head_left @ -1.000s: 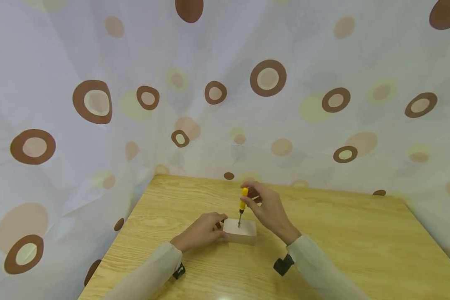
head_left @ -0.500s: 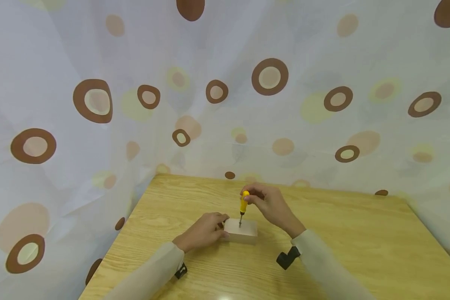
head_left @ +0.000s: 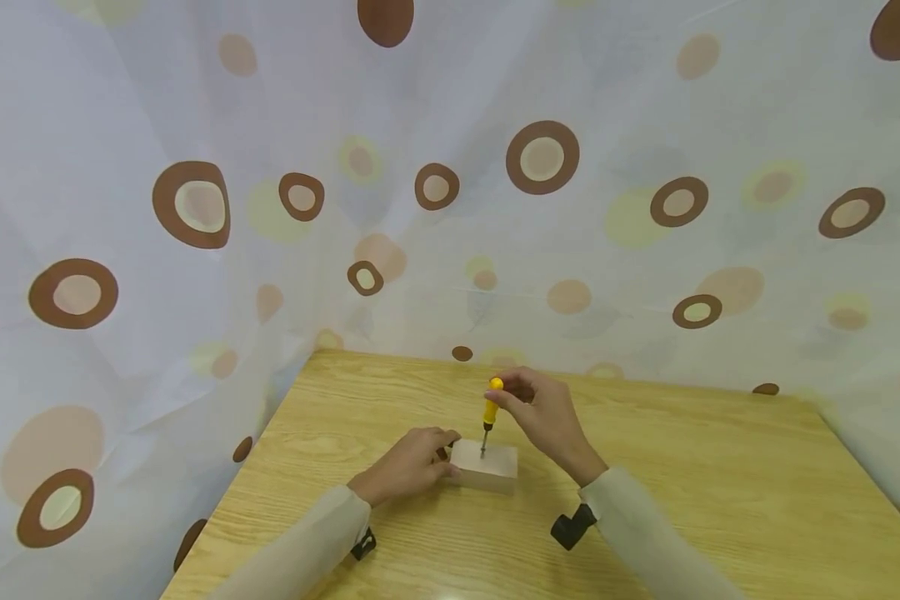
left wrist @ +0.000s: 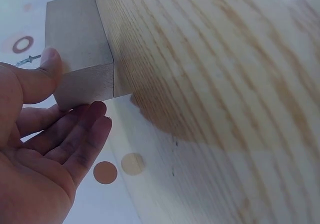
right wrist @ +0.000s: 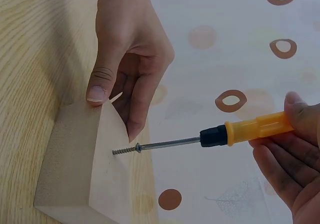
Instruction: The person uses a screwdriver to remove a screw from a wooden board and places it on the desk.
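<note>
A pale wooden block lies flat on the table. From its top face stands a screw, its threads partly showing above the wood. A yellow screwdriver with a black collar meets the screw head with its tip, held nearly upright and tilted slightly. Thumb and fingers of my right hand pinch the upper part of its handle. At the block's left end, my left hand grips the wood between thumb and fingers. The left wrist view shows that thumb on one face of the block.
The wood-grain table stretches out around the block. Behind it and at its left hangs a whitish sheet printed with brown rings and dots. Each wrist wears a small black camera.
My right fingers have shifted on the yellow handle, and the screwdriver leans a little differently. The left hand and the block stay in place; the whole head view drifts slightly.
</note>
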The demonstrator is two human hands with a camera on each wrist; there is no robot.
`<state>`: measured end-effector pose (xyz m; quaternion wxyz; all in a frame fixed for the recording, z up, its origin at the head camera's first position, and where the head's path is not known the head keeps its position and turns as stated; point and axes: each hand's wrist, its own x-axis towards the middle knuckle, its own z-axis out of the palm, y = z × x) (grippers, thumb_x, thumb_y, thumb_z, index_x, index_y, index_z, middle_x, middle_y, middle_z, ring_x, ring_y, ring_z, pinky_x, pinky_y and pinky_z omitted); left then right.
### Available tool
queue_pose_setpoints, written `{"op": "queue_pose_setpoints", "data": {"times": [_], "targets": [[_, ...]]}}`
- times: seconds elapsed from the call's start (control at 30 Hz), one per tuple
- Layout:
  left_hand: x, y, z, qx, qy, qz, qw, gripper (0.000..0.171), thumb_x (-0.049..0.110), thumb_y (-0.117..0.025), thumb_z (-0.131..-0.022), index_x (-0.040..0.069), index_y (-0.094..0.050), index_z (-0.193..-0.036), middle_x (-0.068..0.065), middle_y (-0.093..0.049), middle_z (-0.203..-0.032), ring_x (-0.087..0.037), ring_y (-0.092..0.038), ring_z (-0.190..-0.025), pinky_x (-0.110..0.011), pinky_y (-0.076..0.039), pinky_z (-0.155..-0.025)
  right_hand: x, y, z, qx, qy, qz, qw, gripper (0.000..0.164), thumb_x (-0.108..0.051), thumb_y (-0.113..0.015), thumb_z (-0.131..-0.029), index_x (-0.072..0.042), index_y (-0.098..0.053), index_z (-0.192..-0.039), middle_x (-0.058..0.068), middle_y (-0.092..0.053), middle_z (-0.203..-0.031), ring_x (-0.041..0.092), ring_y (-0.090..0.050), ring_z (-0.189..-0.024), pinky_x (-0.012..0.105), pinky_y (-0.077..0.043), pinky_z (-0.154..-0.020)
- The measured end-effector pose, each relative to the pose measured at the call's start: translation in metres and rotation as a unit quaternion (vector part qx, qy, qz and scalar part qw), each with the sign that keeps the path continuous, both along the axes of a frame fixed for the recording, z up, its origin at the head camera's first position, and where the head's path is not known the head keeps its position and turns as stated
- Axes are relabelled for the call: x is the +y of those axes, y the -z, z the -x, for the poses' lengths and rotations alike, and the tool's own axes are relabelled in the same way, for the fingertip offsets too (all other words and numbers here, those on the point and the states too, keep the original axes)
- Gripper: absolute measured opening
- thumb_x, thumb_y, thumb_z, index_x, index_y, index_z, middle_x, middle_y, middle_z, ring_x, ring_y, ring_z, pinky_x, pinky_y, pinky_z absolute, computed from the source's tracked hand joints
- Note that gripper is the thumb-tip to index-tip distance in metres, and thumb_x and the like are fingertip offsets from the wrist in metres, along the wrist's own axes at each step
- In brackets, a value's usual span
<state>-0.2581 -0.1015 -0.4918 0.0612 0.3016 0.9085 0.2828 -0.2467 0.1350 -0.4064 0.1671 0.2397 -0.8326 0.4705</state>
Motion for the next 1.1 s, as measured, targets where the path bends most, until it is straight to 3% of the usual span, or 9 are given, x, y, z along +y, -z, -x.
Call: {"op": "queue_pose_setpoints", "data": {"times": [0.13,0.37,0.6,0.87,1.0,1.1], "targets": [[0.0017,-0.0023,-0.0012,0.002,0.001,0.003,1.0000,0.053,0.027,-0.074,-0.097,-0.002,-0.060,-0.139,-0.009,-0.069,-0.127,-0.013,-0.068,-0.101,-0.024,-0.055,-0.084,-0.0011,-0.0031,-0.0020,0.008,0.002,-0.014,1.000,0.018,-0.016,-0.076,-0.095,-0.010,-0.076,-0.112,-0.004,-0.076,-0.097,0.009,-0.072,-0.084,0.031,-0.059,-0.077],[0.0020,-0.0025,-0.0014,0.015,0.010,0.001,0.9998,0.052,0.026,-0.074,-0.097,-0.003,-0.061,-0.138,-0.011,-0.069,-0.126,-0.013,-0.068,-0.100,-0.025,-0.056,-0.084,0.0028,-0.0090,-0.0016,-0.063,-0.093,-0.003,0.994,0.019,-0.015,-0.067,-0.102,-0.015,-0.073,-0.120,0.001,-0.074,-0.111,0.016,-0.072,-0.101,0.035,-0.057,-0.091],[0.0007,-0.0039,-0.0039,0.011,0.008,0.001,0.9999,0.053,0.026,-0.074,-0.097,-0.003,-0.060,-0.139,-0.010,-0.069,-0.126,-0.014,-0.068,-0.101,-0.025,-0.056,-0.084,0.0027,-0.0035,-0.0001,-0.083,-0.053,0.014,0.995,0.022,-0.019,-0.067,-0.102,-0.012,-0.074,-0.122,0.002,-0.075,-0.109,0.016,-0.071,-0.098,0.033,-0.058,-0.088],[0.0007,-0.0035,-0.0043,0.019,0.012,0.002,0.9998,0.052,0.026,-0.075,-0.096,-0.004,-0.061,-0.137,-0.011,-0.070,-0.124,-0.015,-0.069,-0.099,-0.024,-0.056,-0.082,0.0066,-0.0045,0.0013,-0.123,-0.122,0.017,0.985,0.023,-0.019,-0.062,-0.105,-0.011,-0.072,-0.124,0.007,-0.071,-0.122,0.020,-0.068,-0.111,0.034,-0.054,-0.099],[0.0010,-0.0027,-0.0036,0.023,0.011,-0.001,0.9997,0.052,0.026,-0.075,-0.096,-0.004,-0.062,-0.137,-0.011,-0.070,-0.124,-0.014,-0.069,-0.098,-0.024,-0.056,-0.081,0.0051,-0.0018,-0.0006,-0.115,-0.100,0.023,0.988,0.027,-0.027,-0.067,-0.102,-0.012,-0.071,-0.124,0.002,-0.072,-0.117,0.018,-0.070,-0.104,0.033,-0.056,-0.093],[0.0016,-0.0028,-0.0034,0.026,0.010,0.002,0.9996,0.053,0.027,-0.075,-0.096,-0.003,-0.062,-0.137,-0.011,-0.070,-0.124,-0.014,-0.069,-0.098,-0.024,-0.056,-0.081,0.0026,-0.0002,-0.0026,-0.099,-0.062,0.032,0.993,0.029,-0.031,-0.074,-0.097,-0.014,-0.072,-0.120,0.000,-0.074,-0.110,0.017,-0.071,-0.098,0.032,-0.058,-0.088]]}}
